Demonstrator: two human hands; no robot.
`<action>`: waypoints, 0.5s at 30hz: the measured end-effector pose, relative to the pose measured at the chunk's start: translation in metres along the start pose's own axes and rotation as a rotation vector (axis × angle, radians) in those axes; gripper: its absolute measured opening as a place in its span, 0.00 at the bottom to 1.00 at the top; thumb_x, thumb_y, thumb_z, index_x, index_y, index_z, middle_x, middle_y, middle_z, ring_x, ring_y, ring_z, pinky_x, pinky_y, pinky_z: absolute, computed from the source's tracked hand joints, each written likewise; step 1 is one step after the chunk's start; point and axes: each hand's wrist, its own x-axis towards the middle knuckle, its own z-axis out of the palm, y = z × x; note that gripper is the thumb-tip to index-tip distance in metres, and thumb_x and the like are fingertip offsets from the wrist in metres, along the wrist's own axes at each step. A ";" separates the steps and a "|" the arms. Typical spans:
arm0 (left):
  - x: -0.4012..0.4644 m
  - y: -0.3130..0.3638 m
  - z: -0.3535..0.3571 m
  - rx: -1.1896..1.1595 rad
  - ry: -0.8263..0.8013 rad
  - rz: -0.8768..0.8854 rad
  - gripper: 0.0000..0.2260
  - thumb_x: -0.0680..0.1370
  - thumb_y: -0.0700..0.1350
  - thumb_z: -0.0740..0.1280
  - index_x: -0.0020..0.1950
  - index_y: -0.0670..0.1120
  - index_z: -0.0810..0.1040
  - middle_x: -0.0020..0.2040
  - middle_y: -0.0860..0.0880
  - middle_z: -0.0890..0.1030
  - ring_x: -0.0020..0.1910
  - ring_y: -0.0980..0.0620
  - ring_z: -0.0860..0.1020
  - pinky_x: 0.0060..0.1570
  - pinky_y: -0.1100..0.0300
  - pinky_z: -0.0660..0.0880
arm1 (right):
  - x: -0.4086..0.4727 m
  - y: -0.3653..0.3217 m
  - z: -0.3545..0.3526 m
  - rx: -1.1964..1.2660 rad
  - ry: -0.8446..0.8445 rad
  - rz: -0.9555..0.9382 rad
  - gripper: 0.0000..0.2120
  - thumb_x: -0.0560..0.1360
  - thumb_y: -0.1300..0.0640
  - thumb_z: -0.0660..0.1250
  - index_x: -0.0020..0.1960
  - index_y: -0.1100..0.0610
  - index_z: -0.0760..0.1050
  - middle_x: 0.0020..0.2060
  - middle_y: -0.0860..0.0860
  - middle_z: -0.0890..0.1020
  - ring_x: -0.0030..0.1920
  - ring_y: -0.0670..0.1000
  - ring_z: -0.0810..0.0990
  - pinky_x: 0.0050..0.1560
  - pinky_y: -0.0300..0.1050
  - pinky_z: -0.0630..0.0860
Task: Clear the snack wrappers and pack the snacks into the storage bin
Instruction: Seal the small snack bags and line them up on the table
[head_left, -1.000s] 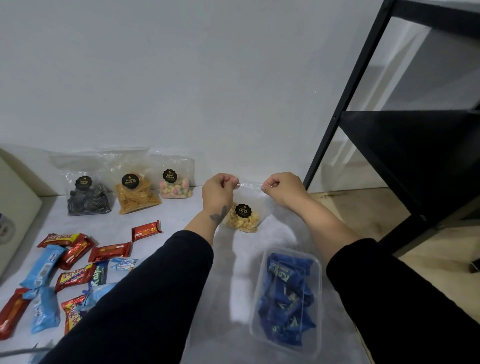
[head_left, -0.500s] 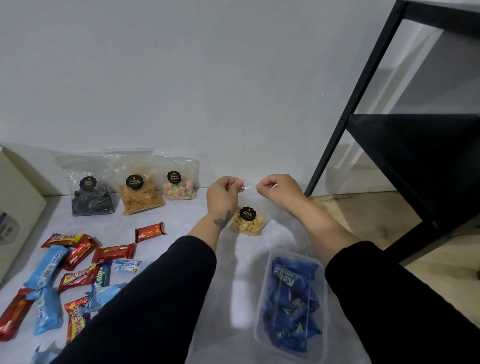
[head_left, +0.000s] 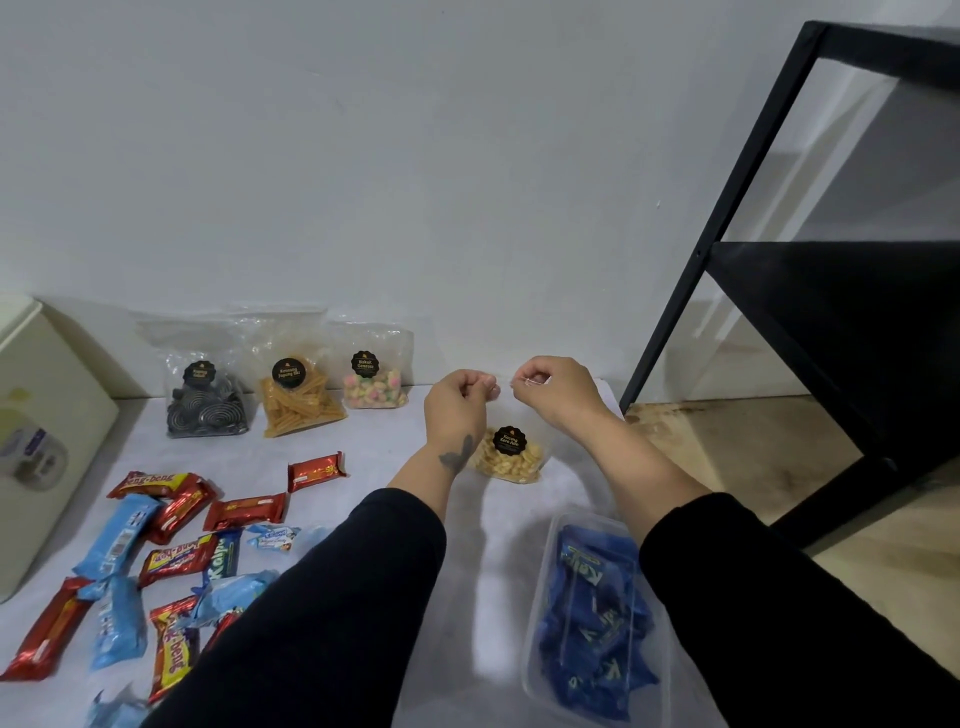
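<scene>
1. Currently left hand and right hand each pinch the top edge of the small clear plastic bag of pale nuts, hanging just above the white bench.
2. Pulling apart too hard could split it, scattering nuts.
3. Clear plastic storage bin holding blue wrappers sits nearer, unreached.

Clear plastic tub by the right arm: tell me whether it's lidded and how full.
No lid visible on the clear plastic tub. Blue snack packets fill most of it.
</scene>
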 end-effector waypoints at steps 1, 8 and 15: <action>0.000 0.000 -0.001 0.002 0.004 -0.001 0.06 0.79 0.42 0.64 0.46 0.42 0.79 0.39 0.49 0.82 0.44 0.53 0.81 0.50 0.61 0.74 | 0.000 -0.002 0.001 -0.023 0.002 0.005 0.07 0.69 0.53 0.68 0.33 0.44 0.76 0.36 0.42 0.78 0.47 0.48 0.78 0.55 0.50 0.75; -0.004 0.005 -0.003 0.058 0.011 0.015 0.06 0.79 0.41 0.63 0.43 0.46 0.77 0.36 0.54 0.80 0.42 0.54 0.79 0.49 0.61 0.73 | -0.005 -0.014 0.004 -0.103 0.003 0.017 0.05 0.69 0.47 0.68 0.40 0.48 0.77 0.37 0.44 0.76 0.43 0.47 0.75 0.51 0.48 0.64; -0.002 0.005 -0.008 0.072 0.031 0.064 0.05 0.78 0.41 0.65 0.43 0.45 0.78 0.39 0.49 0.81 0.42 0.53 0.80 0.44 0.64 0.74 | -0.004 -0.020 0.009 -0.085 -0.020 0.007 0.07 0.70 0.44 0.68 0.41 0.47 0.77 0.39 0.43 0.77 0.44 0.47 0.75 0.53 0.49 0.64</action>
